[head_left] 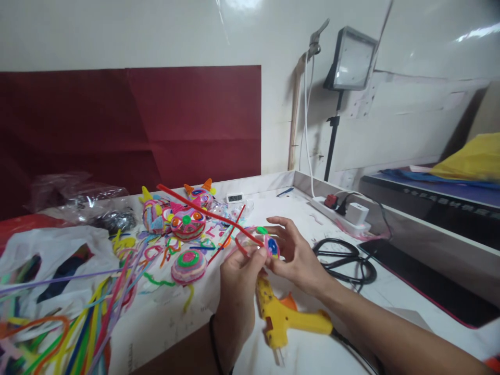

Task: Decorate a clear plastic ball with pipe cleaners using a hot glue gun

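My left hand (239, 286) pinches a long red pipe cleaner (209, 212) that slants up and away to the left. Its near end lies against a small round craft piece (271, 246) with blue, green and pink coils. Around the right side of that piece curl the fingers of my right hand (299, 258), partly hiding it. Just below both hands lies a yellow hot glue gun (287, 321), nozzle toward me. A round pink craft piece with a green ring (189, 265) rests left of my left hand.
Colourful animal-like crafts (188, 223) and pipe cleaner scraps stand farther back. Loose pipe cleaners (88, 323) and a white plastic bag (89, 242) fill the left. On the right are a coiled black cable (344, 260), a power strip (339, 214) and a dark flat slab (429, 281).
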Motion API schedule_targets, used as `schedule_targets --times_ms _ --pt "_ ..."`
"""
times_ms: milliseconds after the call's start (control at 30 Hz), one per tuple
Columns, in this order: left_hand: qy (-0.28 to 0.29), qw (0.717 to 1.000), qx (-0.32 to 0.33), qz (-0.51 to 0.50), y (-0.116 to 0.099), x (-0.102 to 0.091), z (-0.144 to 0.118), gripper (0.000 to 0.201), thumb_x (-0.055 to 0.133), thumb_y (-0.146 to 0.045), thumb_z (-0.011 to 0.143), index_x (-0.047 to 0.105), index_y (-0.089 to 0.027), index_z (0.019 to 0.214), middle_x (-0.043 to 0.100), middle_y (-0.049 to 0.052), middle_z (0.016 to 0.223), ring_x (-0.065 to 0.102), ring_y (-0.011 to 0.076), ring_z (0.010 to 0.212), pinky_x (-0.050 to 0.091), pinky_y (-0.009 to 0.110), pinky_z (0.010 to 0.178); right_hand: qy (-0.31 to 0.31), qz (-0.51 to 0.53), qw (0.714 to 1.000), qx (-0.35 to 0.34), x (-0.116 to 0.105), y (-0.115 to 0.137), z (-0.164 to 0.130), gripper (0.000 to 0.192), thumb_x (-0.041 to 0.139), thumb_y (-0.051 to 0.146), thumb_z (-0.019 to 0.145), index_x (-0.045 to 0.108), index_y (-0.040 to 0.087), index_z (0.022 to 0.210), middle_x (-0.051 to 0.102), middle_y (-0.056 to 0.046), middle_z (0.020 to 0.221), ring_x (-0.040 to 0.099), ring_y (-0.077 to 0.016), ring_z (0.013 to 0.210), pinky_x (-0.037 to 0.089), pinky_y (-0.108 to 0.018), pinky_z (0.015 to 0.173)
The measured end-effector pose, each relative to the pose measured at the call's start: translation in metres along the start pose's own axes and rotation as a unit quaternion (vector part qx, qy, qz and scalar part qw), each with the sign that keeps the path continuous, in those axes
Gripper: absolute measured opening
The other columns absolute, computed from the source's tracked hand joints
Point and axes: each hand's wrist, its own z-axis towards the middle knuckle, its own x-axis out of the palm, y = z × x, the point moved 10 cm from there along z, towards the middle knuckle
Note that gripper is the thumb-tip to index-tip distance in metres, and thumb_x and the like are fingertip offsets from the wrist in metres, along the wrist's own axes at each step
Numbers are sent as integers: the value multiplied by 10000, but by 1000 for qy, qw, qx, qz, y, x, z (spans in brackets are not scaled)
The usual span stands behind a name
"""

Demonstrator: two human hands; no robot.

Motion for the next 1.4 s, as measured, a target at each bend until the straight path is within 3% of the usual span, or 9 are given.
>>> schedule_targets --times_ms 733,1067,1400 --pt "-10 999 -15 34 0 -1 -4 164 688 -293 650 665 -139 700 609 13 587 512 99 509 372 204 498 -6 -76 996 -52 1 4 -6 665 612 53 638 386 295 1215 522 -48 1204 562 -207 1100 482 -347 905" --pt "-5 999 -34 42 4 -3 1 110 658 -261 625 632 -154 628 568 -6 557 456 87 505 358 211 510 -21 -97 994 -33 0 0 -9 668 611 67 638 388 305 1221 505 -52 1258 528 -226 1167 478 -360 920" --pt "33 998 -37 29 0 5 0 97 642 -230 639 599 -144 646 524 -18 586 468 99 559 384 221 545 -11 -96 995 -11 1 -3 -9 676 645 99 657 370 288 1244 539 -57 1190 618 -194 955 503 -364 851"
